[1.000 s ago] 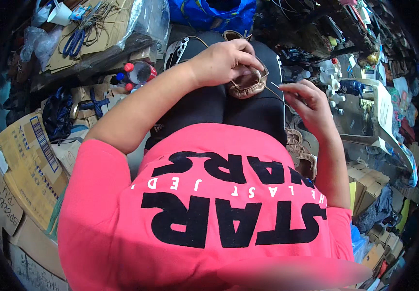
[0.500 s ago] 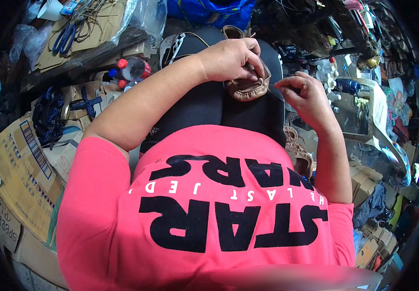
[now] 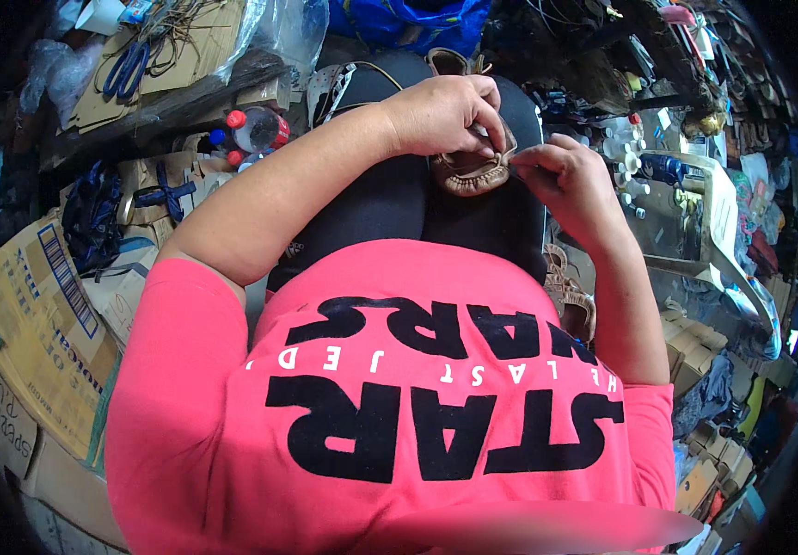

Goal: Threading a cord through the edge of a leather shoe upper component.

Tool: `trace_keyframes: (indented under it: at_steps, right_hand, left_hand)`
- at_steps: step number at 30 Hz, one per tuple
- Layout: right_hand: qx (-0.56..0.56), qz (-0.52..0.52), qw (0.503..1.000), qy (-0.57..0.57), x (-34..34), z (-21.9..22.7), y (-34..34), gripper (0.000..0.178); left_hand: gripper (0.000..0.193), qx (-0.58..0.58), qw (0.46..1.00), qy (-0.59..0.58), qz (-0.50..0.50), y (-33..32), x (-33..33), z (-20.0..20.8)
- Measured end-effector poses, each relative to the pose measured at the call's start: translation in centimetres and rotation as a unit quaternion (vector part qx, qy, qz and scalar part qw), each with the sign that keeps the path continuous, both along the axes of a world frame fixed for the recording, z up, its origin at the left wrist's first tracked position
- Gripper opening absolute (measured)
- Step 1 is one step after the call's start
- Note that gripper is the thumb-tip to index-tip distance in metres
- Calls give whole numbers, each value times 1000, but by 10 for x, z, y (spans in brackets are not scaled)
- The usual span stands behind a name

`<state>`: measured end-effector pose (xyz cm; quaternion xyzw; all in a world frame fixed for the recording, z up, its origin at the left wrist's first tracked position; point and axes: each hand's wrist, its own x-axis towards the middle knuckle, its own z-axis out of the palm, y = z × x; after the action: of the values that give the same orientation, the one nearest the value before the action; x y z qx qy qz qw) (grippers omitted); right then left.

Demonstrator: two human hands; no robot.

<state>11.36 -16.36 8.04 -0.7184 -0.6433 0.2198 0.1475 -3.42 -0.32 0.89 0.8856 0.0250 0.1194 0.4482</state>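
Observation:
A brown moccasin-style leather shoe (image 3: 473,183) with gathered stitching round its toe rests on my dark-trousered thighs, toe toward me. My left hand (image 3: 450,116) is closed on its side edge, thumb and fingers pinching the leather near the opening. Close by on the right, my right hand (image 3: 570,178) has its thumb and forefinger pressed together at the shoe's rim. Whatever lies between those fingertips is too small to make out. More brown stitched shoes (image 3: 575,310) lie beside my right hip, partly hidden by my forearm.
Blue-handled scissors (image 3: 124,72) lie on cardboard at the upper left. Near my left forearm is a clear plastic bottle (image 3: 256,129) with a red cap. A blue bag (image 3: 413,26) sits beyond my knees. A pale plastic chair (image 3: 718,208) and small bottles (image 3: 623,153) stand at right.
My right hand has moved left, bringing its pinched fingertips to the shoe's rim. The left hand keeps its grip, and the shoe has barely shifted.

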Motion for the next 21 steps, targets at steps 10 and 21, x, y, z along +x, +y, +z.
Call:
trace_keyframes:
  at_steps: [10,21]
  right_hand:
    - [-88,-8,938,336,51,-47,0,23]
    - [20,-55,978,199,16,-39,-11,15]
  left_hand:
    - [19,-28,998,50,-19,1,7,8]
    - [32,121,987,-44,99,-13,-12,8]
